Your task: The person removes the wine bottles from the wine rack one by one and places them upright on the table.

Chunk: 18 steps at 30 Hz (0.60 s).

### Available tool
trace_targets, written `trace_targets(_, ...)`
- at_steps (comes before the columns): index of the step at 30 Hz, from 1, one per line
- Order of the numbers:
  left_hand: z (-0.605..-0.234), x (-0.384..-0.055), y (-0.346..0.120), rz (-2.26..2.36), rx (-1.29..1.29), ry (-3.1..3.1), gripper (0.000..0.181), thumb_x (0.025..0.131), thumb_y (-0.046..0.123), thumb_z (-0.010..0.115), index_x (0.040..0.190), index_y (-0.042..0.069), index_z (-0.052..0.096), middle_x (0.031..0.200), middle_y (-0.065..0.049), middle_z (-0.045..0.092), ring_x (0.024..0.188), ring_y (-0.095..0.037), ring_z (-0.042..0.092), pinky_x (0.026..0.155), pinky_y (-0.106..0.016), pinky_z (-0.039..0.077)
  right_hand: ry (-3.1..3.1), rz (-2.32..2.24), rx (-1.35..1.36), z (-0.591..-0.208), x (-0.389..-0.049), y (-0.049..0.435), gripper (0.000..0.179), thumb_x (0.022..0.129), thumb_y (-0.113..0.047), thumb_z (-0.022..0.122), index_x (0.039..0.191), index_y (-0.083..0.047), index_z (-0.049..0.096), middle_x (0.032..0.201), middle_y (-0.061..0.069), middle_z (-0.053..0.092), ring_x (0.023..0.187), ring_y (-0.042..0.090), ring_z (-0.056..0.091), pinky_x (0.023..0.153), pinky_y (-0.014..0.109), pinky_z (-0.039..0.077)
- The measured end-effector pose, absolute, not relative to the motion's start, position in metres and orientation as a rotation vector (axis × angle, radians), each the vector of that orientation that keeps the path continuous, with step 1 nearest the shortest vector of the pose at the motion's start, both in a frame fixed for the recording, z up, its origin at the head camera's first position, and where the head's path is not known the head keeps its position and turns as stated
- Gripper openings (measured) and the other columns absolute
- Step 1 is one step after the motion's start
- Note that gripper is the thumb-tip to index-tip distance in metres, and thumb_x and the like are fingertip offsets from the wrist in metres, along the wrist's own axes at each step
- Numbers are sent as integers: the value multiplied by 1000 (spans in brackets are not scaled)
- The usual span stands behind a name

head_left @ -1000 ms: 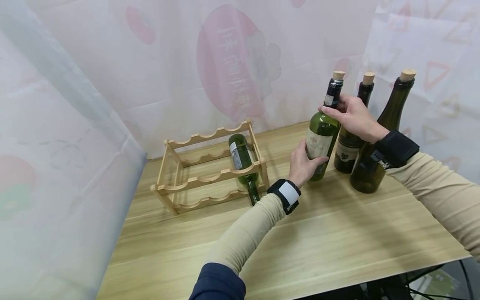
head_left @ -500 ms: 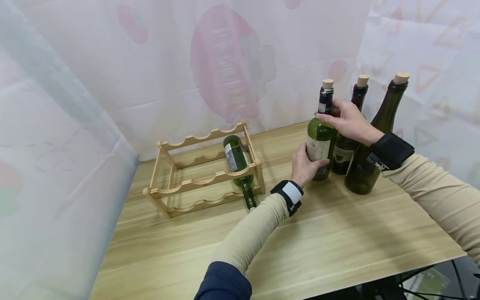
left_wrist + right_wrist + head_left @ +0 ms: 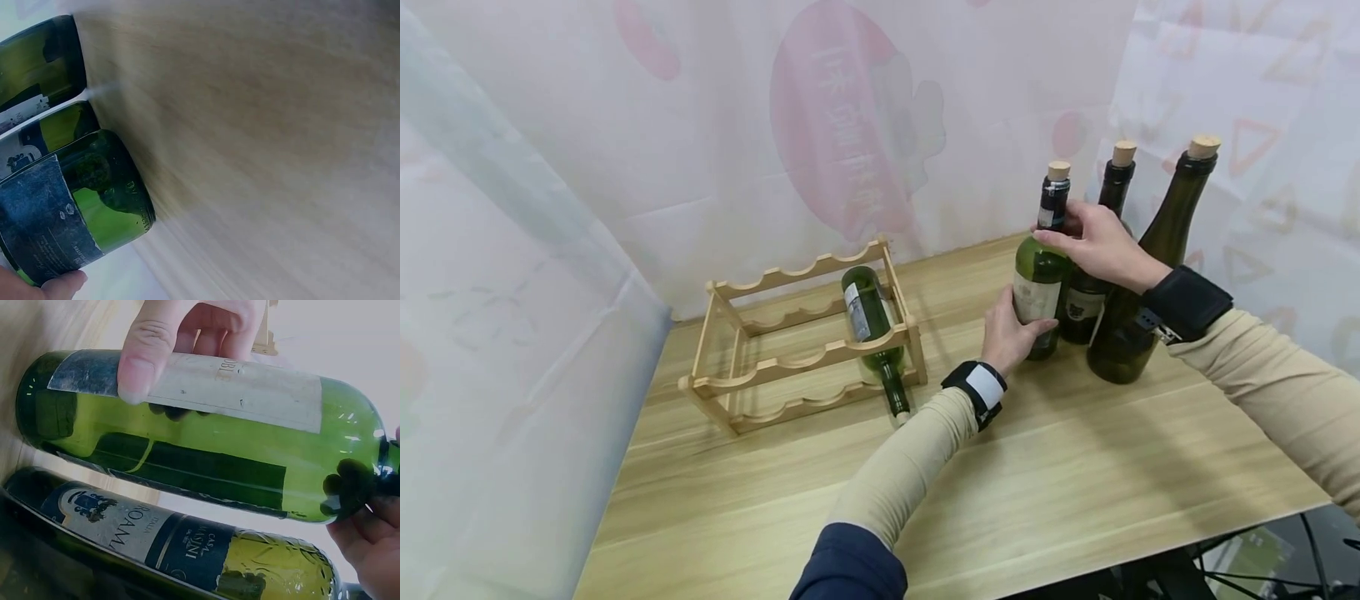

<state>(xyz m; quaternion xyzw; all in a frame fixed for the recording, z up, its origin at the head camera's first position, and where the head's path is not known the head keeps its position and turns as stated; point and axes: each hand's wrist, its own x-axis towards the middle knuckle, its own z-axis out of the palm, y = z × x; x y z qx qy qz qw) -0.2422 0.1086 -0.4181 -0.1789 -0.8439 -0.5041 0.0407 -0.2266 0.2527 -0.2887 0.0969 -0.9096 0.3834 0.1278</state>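
Both hands are on a green wine bottle (image 3: 1036, 293) with a pale label and a cork, close beside two darker bottles. My left hand (image 3: 1009, 332) grips its lower body, thumb across the label. The right hand (image 3: 1103, 243) holds it where the shoulder meets the neck. In the right wrist view the left thumb presses the label of the bottle (image 3: 244, 394), and the right fingers sit at its neck end. Its base (image 3: 128, 187) is close to the tabletop in the left wrist view. A second green bottle (image 3: 867, 308) lies in the wooden rack (image 3: 801, 363), neck toward me.
A dark corked bottle (image 3: 1084, 310) with a label stands right behind the held one. Further right stands a taller dark bottle (image 3: 1165, 217). Printed white sheets (image 3: 715, 150) wall the table (image 3: 760, 500) at the back and sides. Cables (image 3: 1262, 579) hang beyond its front right edge.
The held bottle has come more upright, its neck a little lower, and its base has shifted slightly toward the darker bottles. Both hands keep their grip. The head view has shifted slightly.
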Motion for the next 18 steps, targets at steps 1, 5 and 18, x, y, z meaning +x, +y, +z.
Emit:
trace_targets(1, -419, -242, 108, -1539, -547, -2584, 62, 75, 25, 84, 127, 15, 51, 117, 0, 65, 105, -12, 63, 87, -23, 52, -2648, 1108, 287, -289, -226, 252, 46, 96, -33, 59, 126, 2, 54, 118, 26, 65, 106, 25, 64, 72, 5, 40)
trace_targets(5, -421, -243, 107, -1520, -544, -2573, 62, 75, 26, 84, 126, 15, 51, 116, 0, 65, 105, -11, 63, 87, -22, 52, -2627, 1072, 313, -292, -227, 252, 44, 96, -33, 59, 123, 2, 55, 114, 26, 67, 89, -5, 61, 70, 5, 39)
trace_targets(18, -436, -242, 115, -1553, -513, -2547, 61, 75, 24, 84, 125, 14, 51, 114, -1, 65, 102, -10, 62, 86, -19, 50, -2493, 889, 346, -314, -227, 256, 33, 95, -30, 62, 99, 2, 55, 89, 24, 67, 68, 8, 57, 58, 16, 34)
